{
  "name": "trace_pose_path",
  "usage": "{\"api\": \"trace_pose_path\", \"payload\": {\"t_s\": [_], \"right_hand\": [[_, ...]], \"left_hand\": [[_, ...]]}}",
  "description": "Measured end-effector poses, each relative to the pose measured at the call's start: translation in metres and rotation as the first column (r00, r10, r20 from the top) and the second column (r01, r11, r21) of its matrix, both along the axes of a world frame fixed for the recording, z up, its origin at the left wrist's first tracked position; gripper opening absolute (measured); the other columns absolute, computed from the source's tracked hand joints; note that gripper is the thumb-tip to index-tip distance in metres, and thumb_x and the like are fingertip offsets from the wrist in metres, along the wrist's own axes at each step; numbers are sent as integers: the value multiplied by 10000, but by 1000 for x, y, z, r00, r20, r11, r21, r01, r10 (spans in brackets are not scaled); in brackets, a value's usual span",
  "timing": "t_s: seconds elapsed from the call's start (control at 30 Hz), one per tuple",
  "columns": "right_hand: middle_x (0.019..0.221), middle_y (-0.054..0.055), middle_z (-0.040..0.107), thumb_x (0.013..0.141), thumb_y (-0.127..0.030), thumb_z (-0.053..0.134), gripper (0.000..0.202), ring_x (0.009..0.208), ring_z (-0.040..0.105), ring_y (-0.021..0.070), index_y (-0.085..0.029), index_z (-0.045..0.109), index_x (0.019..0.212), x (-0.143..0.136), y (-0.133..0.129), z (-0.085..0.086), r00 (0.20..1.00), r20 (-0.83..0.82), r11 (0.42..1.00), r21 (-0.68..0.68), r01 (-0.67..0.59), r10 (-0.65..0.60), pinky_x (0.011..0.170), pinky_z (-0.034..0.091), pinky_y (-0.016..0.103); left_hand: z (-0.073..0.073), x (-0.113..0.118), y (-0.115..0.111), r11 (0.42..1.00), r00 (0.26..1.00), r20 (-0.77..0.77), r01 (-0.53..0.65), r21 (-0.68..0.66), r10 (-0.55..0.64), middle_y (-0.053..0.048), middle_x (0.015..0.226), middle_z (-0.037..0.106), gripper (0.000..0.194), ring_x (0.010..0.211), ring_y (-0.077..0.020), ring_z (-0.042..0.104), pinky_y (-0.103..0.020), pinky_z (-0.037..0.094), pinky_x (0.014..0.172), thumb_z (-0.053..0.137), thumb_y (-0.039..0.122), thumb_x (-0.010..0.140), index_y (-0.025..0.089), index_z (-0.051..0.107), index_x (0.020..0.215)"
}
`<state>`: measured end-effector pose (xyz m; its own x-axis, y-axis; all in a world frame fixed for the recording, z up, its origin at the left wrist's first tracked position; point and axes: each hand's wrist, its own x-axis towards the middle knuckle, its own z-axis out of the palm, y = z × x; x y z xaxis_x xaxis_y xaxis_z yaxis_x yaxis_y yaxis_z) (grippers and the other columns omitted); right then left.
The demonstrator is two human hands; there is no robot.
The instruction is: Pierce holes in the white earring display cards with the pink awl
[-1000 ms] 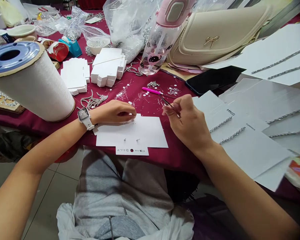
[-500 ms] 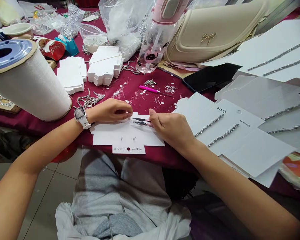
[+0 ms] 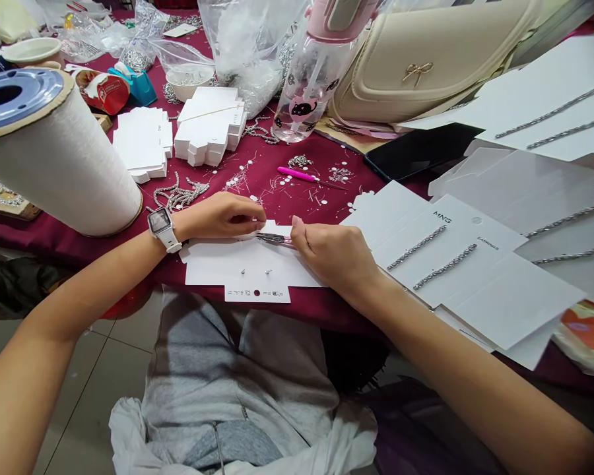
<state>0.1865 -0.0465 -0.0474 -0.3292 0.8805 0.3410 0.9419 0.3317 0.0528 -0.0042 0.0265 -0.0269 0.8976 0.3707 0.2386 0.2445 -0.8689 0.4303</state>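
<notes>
A white earring card (image 3: 210,267) lies printed side up at the table's front edge, with two small metal studs showing through it. My right hand (image 3: 334,254) is wrapped round small scissors (image 3: 272,238), pink at the grip, whose blades point left over the card's far part and look closed. Just left of the blade tips, my left hand (image 3: 225,216), with a white watch (image 3: 162,229) at its wrist, is pinched over the card's far edge. What its fingers hold is too small to make out.
Cards with silver chain earrings (image 3: 444,266) overlap at the right. A large thread spool (image 3: 94,171) stands at the left. Behind my hands are stacked white cards (image 3: 208,122), a pink-handled tool (image 3: 297,174), a bottle (image 3: 304,99), a phone (image 3: 416,155) and a cream bag (image 3: 426,59).
The scissors' blades were apart and have come together. Both hands stay nearly in place. The whole view has shifted slightly.
</notes>
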Motion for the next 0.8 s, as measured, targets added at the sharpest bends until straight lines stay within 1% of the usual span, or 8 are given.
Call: {"api": "trace_pose_path", "payload": {"t_s": [0.33,0.47,0.57,0.6,0.67,0.73,0.8], "right_hand": [[432,76,560,889,-270,188,566,345,430,112,-99,604,544,-2,1,-3,999,41,999,40,1,-2,412,143,251],[396,54,513,892,-282,176,576,334,390,98,-114,570,508,0,1,-1,999,-27,996,83,-16,18,407,161,247],[413,40,499,898,-315,162,574,361,400,98,-133,533,501,6,-1,3,992,-121,996,89,-16,27,414,204,241],[446,39,519,898,-338,176,554,384,420,102,-137,535,528,9,-3,5,988,-146,996,81,-34,46,419,225,238],[568,44,584,886,-392,239,474,465,486,117,-141,561,645,16,-5,7,977,-179,992,60,-110,119,440,276,229],[711,55,623,863,-414,322,375,566,539,133,-140,571,797,23,-7,7,961,-180,978,41,-205,209,482,336,226],[787,63,624,852,-385,374,310,627,556,144,-139,556,902,29,-7,6,949,-142,960,28,-279,280,529,375,232]], "left_hand": [[0,1,0,1000,1000,-2,3,10,-3,-41,749,624,212,661,-91,544,-196,399,633,408,240,831,145,596,807],[-1,1,0,999,1000,11,-4,35,4,-35,737,618,207,639,-84,532,-193,394,613,409,242,829,144,591,807],[-1,0,0,988,995,47,-91,125,86,-14,656,584,189,565,-75,485,-193,370,555,419,218,811,139,580,751],[-1,0,0,975,989,63,-144,168,135,-6,615,561,191,537,-75,462,-197,356,532,419,209,804,138,573,715],[-1,-1,1,929,964,88,-264,260,250,7,536,502,221,494,-78,419,-209,323,492,416,206,795,142,553,632],[-1,-3,3,863,928,98,-371,344,360,12,486,454,271,477,-85,403,-221,300,473,415,229,795,149,531,563],[-1,-4,5,799,891,110,-445,405,441,8,488,457,281,485,-93,418,-228,299,472,426,254,794,155,535,554]]}}
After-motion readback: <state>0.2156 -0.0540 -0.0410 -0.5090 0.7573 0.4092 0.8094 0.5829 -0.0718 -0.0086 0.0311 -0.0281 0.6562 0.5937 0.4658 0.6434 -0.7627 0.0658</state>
